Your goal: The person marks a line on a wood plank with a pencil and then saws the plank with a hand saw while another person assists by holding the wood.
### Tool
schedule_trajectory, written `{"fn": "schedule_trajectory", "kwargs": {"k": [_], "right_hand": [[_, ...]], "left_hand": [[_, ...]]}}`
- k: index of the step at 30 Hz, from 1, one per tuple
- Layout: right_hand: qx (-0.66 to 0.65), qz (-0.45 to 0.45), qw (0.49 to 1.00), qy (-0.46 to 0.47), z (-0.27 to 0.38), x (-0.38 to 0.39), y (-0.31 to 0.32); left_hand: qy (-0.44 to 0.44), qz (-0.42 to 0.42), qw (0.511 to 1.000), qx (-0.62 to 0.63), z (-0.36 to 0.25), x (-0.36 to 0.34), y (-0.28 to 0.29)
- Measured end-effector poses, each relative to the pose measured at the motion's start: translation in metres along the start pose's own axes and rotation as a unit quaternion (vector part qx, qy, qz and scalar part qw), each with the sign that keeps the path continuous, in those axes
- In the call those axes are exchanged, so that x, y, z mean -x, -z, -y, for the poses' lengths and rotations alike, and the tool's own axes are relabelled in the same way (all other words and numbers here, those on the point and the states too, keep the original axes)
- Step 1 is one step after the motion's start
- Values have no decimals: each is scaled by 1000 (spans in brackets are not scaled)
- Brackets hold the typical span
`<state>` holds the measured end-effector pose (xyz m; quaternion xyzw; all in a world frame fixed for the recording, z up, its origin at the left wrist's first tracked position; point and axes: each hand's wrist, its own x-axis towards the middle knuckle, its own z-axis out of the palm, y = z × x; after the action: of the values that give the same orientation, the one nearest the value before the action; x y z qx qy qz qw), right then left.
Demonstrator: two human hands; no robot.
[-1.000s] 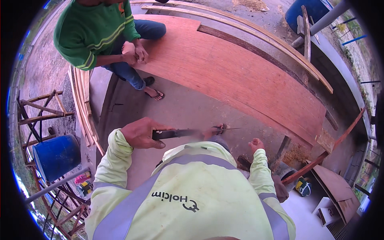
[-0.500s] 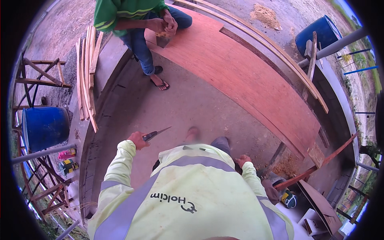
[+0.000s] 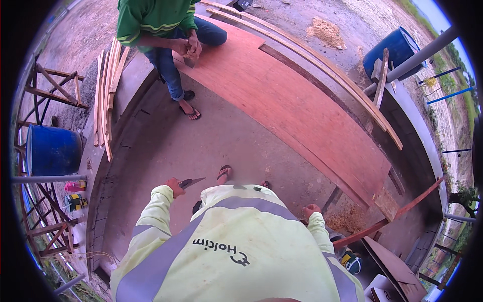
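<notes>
My left hand (image 3: pixel 173 187) is closed around the dark handle of a hand tool with a pointed blade (image 3: pixel 192 182). Its tip points to the right, above the concrete floor; whether the edge is toothed is too small to tell. On the other side of my body, my right hand (image 3: pixel 311 210) is curled closed, and anything inside it is hidden. To its upper right lies a long reddish plywood sheet (image 3: pixel 282 95). Beneath me, sandalled feet (image 3: pixel 225 174) show on the floor (image 3: pixel 166 136).
A person in green (image 3: pixel 156 20) sits at the sheet's far left end, hands together. Wood strips (image 3: pixel 106 95) lie on the left ledge, near a blue drum (image 3: pixel 53 151). Another blue drum (image 3: pixel 390 53) is at far right. A reddish board (image 3: pixel 392 214) slants past sawdust (image 3: pixel 347 219).
The surroundings have shifted left in view. My left hand and the blade sit slightly lower, with the blade more level. Sandalled feet show more clearly below me.
</notes>
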<state>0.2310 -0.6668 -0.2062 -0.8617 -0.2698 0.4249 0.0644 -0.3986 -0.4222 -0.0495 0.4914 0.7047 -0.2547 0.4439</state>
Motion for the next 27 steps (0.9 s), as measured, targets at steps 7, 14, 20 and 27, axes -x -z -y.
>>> {"fn": "schedule_trajectory", "kwargs": {"k": [7,14,20,27], "right_hand": [[18,55,995,-77,-106,-28,23],[-7,-11,999,43,-44,-71,37],[-66,32,996,60,-21,-97,26],[3,71,997,21,-39,-71,18]], "left_hand": [[-146,-126,981,-11,-87,13,-37],[-103,-106,989,-14,-67,24,-68],[-53,-89,994,-43,-32,30,-91],[-25,-91,995,16,-44,51,-105]]}}
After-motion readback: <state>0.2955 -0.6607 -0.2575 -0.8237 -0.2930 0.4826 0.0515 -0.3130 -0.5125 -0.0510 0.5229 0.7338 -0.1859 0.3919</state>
